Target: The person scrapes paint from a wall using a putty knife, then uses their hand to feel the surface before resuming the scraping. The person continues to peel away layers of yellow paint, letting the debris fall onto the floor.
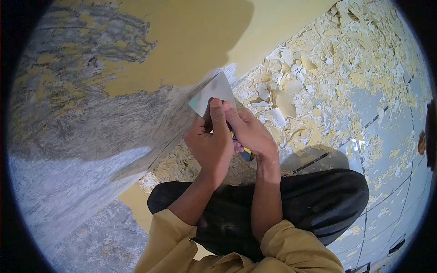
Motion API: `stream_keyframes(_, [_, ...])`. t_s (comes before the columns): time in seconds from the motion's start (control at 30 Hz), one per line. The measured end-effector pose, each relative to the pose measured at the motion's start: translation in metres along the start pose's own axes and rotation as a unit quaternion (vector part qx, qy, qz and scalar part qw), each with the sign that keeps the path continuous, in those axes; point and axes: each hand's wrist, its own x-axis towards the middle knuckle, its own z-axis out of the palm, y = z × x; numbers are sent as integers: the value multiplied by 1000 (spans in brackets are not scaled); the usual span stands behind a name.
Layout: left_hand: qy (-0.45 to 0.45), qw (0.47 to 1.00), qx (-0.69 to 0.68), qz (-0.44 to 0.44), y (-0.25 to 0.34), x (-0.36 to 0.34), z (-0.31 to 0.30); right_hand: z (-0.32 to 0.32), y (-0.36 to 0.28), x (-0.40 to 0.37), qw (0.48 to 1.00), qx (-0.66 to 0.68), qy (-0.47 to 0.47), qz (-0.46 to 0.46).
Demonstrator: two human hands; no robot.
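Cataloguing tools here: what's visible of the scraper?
The scraper has a flat, broad, pale blade, metallic-looking, with a greenish tint near one corner. Its wide edge faces the wall; contact can't be told. Left hand and right hand both hold it, partly covering the blade; the handle, mostly hidden, shows yellow and dark bits.

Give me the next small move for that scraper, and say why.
Probably slide the scraper under the nearest edge of the yellow paint: the left hand and right hand both hold it, its blade faces the wall near the scraped grey patch, and paint lies beyond.
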Motion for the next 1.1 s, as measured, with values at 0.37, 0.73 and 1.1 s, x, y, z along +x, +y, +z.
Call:
stream_keyframes(0.37, [5, 1000, 0, -19, 6, -2, 0, 1, 8, 2, 999, 22, -3, 38])
stream_keyframes(0.73, [-5, 998, 52, -41, 7, -2, -3, 0, 5, 2, 999, -19, -4, 26])
stream_keyframes(1.1, [9, 997, 71, 5, 8, 4, 0, 6, 1, 3, 1000, 10, 24, -5])
